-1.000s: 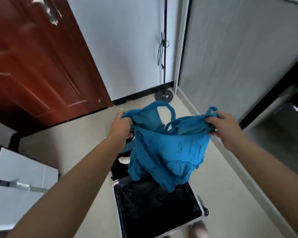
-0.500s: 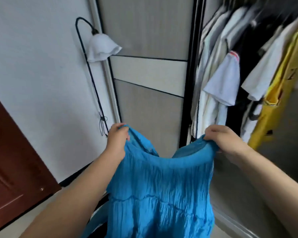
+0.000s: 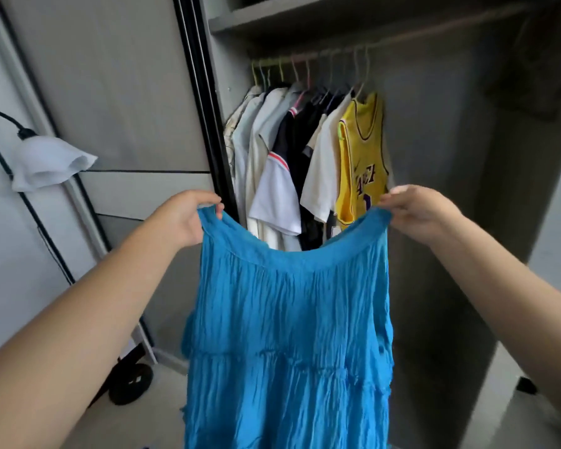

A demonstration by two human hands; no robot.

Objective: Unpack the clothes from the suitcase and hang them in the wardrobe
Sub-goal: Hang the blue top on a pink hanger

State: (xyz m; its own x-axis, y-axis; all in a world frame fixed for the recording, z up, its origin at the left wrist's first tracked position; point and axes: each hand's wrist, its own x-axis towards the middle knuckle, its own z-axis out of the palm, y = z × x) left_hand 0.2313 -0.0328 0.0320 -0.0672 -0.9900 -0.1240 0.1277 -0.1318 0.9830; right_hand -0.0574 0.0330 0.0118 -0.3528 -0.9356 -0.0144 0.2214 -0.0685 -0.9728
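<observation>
Both hands pinch the top hem of the blue dress [image 3: 289, 335], the left hand [image 3: 185, 218] at one corner, the right hand [image 3: 418, 212] at the other, spreading it before the open wardrobe [image 3: 434, 189] where shirts and a yellow jersey [image 3: 363, 163] hang.

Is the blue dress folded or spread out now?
Spread out. The left hand and right hand pinch the top edge of the blue dress far apart, and it hangs down flat.
</observation>
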